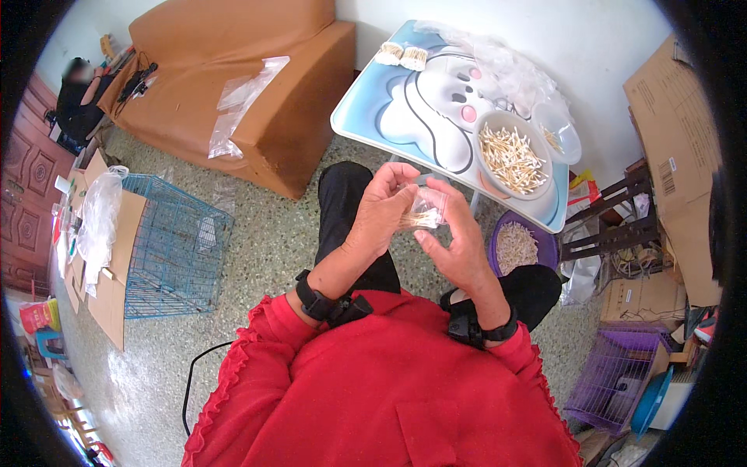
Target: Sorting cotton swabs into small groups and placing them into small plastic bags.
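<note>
Over my lap, my left hand [380,208] and my right hand [461,241] hold a small clear plastic bag [426,201] between them. Inside the bag lie several cotton swabs [420,219]. My left fingers are closed on its left side and top, while my right fingers and thumb grip its right edge. Just beyond my right hand, a whitish bowl [485,185] full of loose cotton swabs [511,159] stands on the table. Beside it is a translucent container [570,138] with a few swabs. Two bundles of swabs [414,58] lie at the table's far left corner.
The small table [362,105] has a cartoon top, with clear plastic bags [513,62] heaped at its back. Below its right edge is a purple basket [496,253] of swabs. A blue wire cage [175,257] and brown sofa [226,93] stand left; cardboard [677,179] leans right. A person [78,101] sits far left.
</note>
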Available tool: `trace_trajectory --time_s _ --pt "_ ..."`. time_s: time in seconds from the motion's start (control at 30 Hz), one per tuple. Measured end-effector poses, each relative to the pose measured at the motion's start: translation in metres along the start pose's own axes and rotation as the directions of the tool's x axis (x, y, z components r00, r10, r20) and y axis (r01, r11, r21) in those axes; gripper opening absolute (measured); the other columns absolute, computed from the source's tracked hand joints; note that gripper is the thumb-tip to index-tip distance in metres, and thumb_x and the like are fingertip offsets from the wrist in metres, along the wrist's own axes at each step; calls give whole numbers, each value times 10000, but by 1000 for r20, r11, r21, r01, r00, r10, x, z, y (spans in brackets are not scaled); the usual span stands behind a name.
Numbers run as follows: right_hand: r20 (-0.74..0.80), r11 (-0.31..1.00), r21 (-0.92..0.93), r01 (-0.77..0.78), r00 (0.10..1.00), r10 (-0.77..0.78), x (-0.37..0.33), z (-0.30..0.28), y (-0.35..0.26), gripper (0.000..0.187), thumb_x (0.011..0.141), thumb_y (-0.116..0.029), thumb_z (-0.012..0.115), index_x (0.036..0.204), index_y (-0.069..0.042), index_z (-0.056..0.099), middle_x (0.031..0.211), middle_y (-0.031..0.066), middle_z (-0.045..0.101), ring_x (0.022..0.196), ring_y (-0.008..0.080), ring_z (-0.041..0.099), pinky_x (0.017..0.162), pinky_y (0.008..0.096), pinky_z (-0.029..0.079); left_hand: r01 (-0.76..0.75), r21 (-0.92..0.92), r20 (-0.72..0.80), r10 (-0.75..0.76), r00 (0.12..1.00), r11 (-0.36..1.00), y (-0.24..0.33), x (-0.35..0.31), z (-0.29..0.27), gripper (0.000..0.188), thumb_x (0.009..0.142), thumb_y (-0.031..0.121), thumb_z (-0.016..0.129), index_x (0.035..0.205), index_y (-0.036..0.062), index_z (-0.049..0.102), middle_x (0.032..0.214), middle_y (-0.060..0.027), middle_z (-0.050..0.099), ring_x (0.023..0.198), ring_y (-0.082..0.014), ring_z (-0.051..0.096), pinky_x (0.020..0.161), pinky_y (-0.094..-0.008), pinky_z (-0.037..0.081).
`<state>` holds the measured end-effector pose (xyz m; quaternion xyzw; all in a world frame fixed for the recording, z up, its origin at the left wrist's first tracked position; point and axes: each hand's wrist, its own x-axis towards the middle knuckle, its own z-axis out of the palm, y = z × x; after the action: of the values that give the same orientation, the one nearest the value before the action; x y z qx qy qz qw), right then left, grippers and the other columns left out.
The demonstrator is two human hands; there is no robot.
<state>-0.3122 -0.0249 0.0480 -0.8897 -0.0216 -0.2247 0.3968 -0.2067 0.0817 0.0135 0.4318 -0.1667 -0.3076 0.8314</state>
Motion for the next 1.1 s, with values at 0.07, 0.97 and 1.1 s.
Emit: trace_trajectory --time_s 0.07,0.97,1.1 --pt "-39 1000 -11 -12 999 11 0 0 -4 477 720 -79 634 1160 -11 464 1236 167 460 1087 325 498 893 368 418 -50 30 43 49 998 998 -1 0 1 154 860 17 493 1009 55 481 870 6 487 745 -42 479 613 -190 425" --pt "-67 968 -205 143 985 -160 -1 -7 -2 379 654 -108 658 1024 -53 598 1172 151 517 1018 319 540 860 389 438 212 -219 72 -201 977 952 -4 4 -16 146 815 41 496 959 57 516 827 -11 538 701 -65 528 588 -200 441" --pt "-52 998 -51 33 998 -36 -3 -7 -1 424 669 -178 668 1059 -33 588 1240 161 465 1095 332 499 922 392 403 218 -181 180 -186 966 959 -1 4 -14 164 784 25 475 939 58 514 774 1 539 648 -64 525 543 -198 427"
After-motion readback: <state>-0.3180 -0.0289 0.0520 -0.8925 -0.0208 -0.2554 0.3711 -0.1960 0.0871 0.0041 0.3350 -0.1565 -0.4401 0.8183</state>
